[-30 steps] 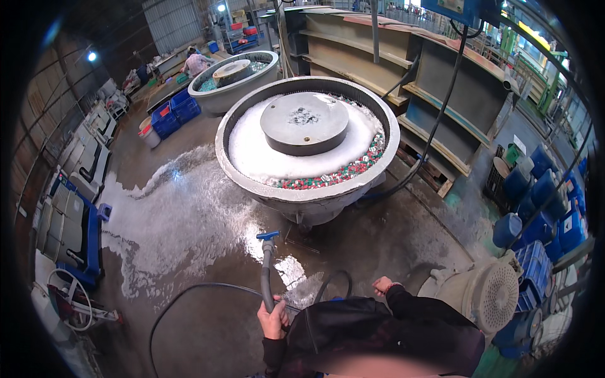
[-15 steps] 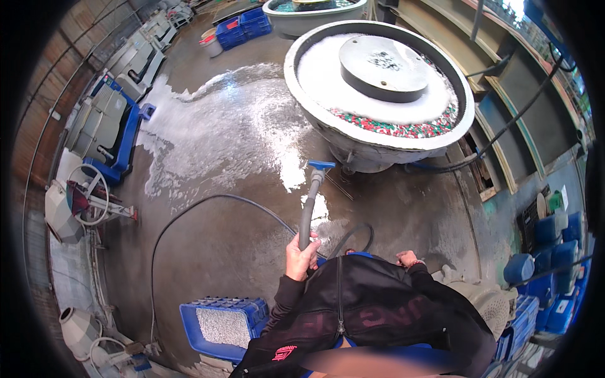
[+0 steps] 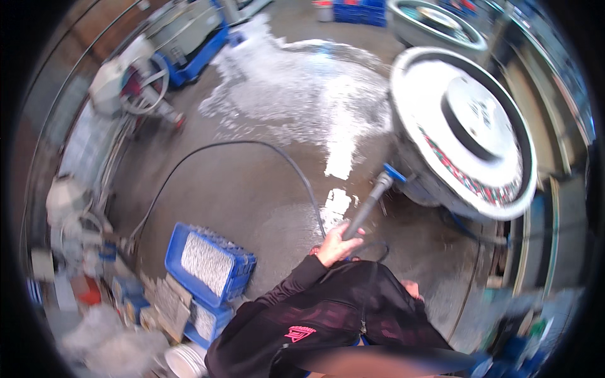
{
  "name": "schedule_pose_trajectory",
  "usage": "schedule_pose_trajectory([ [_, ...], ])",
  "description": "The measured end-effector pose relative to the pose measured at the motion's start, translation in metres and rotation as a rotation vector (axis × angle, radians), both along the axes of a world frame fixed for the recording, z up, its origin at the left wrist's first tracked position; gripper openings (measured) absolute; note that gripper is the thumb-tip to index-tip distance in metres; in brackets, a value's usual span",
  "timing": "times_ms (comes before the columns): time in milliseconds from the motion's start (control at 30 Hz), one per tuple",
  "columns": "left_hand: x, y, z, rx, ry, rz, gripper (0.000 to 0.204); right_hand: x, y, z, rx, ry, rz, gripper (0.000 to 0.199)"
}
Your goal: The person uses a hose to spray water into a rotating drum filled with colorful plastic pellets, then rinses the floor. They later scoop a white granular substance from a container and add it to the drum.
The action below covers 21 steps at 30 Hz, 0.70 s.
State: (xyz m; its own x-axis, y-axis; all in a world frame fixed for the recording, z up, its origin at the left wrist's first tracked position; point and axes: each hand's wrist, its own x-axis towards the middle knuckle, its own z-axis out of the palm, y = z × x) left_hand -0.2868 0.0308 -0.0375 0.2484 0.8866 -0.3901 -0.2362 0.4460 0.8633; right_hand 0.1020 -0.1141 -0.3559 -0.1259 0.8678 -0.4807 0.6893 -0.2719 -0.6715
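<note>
Two hands (image 3: 336,246), one grey hose (image 3: 364,215) with one blue handle (image 3: 395,172), two round tubs (image 3: 398,104), two blue crates (image 3: 241,272) of white pellets (image 3: 206,264), and one white bucket (image 3: 184,361) at the lower edge; at the blurred left, probably two handwheels (image 3: 166,75).

We lose part of the R hand (image 3: 411,289) behind the black zip-up jacket (image 3: 334,302); fingers too blurry, so can't tell its grip. Lower end of the grey tube w/ blue crosspiece (image 3: 363,217) is hidden by the L hand (image 3: 339,246). Tiny red, green & white bits (image 3: 469,171): too small for us to ID. Top edge cuts off the blue plastic crates (image 3: 359,14); bottom edge clips the white ribbed bucket (image 3: 183,361). Blurred blue shapes (image 3: 517,353), lower R: can't ID.
</note>
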Motion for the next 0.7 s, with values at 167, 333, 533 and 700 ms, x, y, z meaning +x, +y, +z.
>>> schedule_pose_trajectory([
  [167, -0.010, -0.003, 0.000, -0.019, -0.040, 0.009, 0.022, 0.013, -0.004, -0.010, -0.271, 0.094, -0.378, 0.024],
  [333, -0.012, -0.003, -0.002, -0.047, -0.027, 0.019, 0.022, -0.002, 0.010, 0.003, -0.307, 0.171, -0.490, 0.023],
  [533, -0.008, 0.002, 0.002, -0.040, -0.007, -0.011, 0.024, -0.021, 0.027, 0.027, -0.372, 0.271, -0.590, 0.023],
  [700, -0.002, 0.003, 0.010, -0.062, 0.015, -0.023, 0.024, -0.019, 0.026, 0.025, -0.441, 0.197, -0.794, 0.030],
])
